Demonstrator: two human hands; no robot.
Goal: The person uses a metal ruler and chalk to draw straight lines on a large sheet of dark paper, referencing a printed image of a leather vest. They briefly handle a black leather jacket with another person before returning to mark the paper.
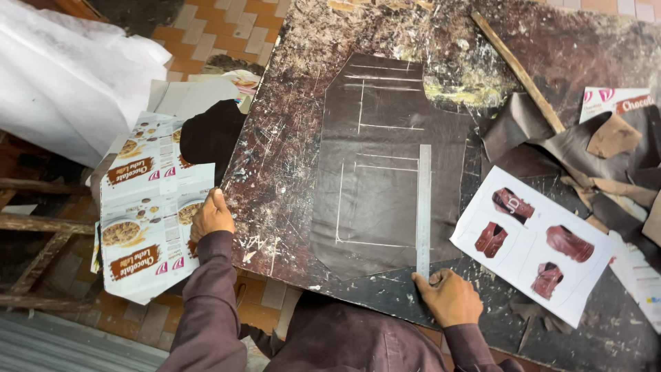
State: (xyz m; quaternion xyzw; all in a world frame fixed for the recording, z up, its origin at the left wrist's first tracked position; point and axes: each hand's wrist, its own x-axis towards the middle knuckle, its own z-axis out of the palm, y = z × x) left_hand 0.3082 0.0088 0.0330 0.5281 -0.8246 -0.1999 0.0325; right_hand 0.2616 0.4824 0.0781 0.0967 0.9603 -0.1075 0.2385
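Now your right hand [449,296] presses flat, not gripping, on the near end of the long grey metal ruler [424,207], which runs straight away from you across the right side of the dark brown chalk-marked leather panel [382,165] on the scarred worktable [275,151]. Your left hand [212,217] lies well off to the left, loosely curled over the table's edge beside flattened printed cardboard [148,213], holding nothing.

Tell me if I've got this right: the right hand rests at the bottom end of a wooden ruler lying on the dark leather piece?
Not quite. The ruler is metal, pale grey steel, not wooden. The head view shows the right hand at its bottom end, and it lies on the dark leather piece marked with chalk lines.
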